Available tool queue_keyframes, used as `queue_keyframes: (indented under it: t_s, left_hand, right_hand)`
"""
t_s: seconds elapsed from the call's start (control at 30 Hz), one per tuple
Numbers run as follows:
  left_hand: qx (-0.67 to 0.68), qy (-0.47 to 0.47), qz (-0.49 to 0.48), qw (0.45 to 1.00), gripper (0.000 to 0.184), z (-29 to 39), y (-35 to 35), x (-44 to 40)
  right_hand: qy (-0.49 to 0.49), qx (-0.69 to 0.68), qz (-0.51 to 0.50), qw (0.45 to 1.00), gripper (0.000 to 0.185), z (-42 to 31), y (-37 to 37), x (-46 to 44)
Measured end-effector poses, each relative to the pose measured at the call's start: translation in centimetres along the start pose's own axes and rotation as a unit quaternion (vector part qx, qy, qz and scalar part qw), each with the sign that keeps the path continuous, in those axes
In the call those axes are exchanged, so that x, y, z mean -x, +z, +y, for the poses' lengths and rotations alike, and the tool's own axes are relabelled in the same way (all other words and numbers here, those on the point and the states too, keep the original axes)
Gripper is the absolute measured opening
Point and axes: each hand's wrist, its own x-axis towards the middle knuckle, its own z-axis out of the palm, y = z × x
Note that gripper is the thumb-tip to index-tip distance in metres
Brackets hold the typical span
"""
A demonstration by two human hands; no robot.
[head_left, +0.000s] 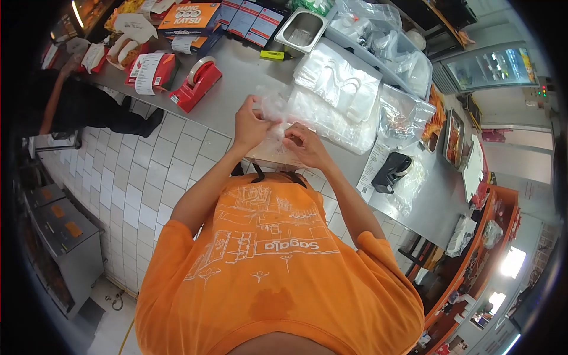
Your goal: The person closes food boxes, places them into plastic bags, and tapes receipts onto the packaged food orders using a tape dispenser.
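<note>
A thin clear plastic bag (275, 106) is bunched between my two hands at the front edge of the steel table. My left hand (251, 122) pinches its left side, fingers closed. On the other side my right hand (303, 145) has its fingers curled against the lower part of the bag; the fingertips are partly hidden by the film. Just beyond my right hand lies a stack of clear plastic bags (322, 115), with white handled bags (337, 77) on top.
A red tape dispenser (196, 84) and a red box with a receipt (155, 73) stand at left. Behind are an orange box (188, 21), a metal pan (302, 29) and a grey bin (423, 77). A black tape dispenser (391, 173) sits right. Another person (89, 109) stands at far left.
</note>
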Motion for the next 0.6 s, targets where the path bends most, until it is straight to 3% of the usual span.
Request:
queue_keyframes:
  t_s: [0.1,0.13,0.17,0.2,0.27,0.43,0.5,0.57,0.6]
  left_hand:
    - [-0.089,-0.016,0.126,0.988,0.036,4.3,-0.1,0.9]
    - [-0.222,0.216,0.160,0.937,0.034,4.3,-1.0,1.2]
    - [-0.338,0.433,0.181,0.816,0.032,4.1,-1.9,1.3]
    - [-0.338,0.435,0.181,0.815,0.032,3.4,-2.6,1.4]
    - [-0.310,0.529,-0.088,0.785,0.025,1.9,-3.6,1.8]
    - [-0.297,0.558,-0.150,0.760,0.024,0.3,-2.9,0.4]
    - [-0.295,0.559,-0.158,0.758,0.025,-0.6,-1.8,0.5]
    - [-0.321,0.405,-0.116,0.848,0.023,-2.1,-1.1,1.9]
    - [-0.320,0.404,-0.117,0.849,0.023,-2.4,-0.8,2.3]
  right_hand:
    - [0.018,0.008,0.015,1.000,0.023,0.7,0.8,-0.5]
    - [0.019,0.008,0.014,1.000,0.023,0.9,0.9,-0.4]
    - [0.020,0.012,0.012,1.000,0.023,1.0,0.9,-0.4]
    - [0.022,0.015,0.011,1.000,0.023,1.1,0.8,-0.4]
    - [0.017,0.032,0.005,0.999,0.023,1.5,0.6,-0.7]
    - [0.006,0.007,-0.007,1.000,0.020,2.5,0.6,-1.3]
    - [0.016,-0.078,-0.016,0.997,0.017,2.5,0.2,-1.3]
    - [0.010,-0.013,-0.007,1.000,0.017,1.1,-0.6,-1.0]
    - [0.005,0.049,0.003,0.999,0.018,0.3,-0.8,-0.6]
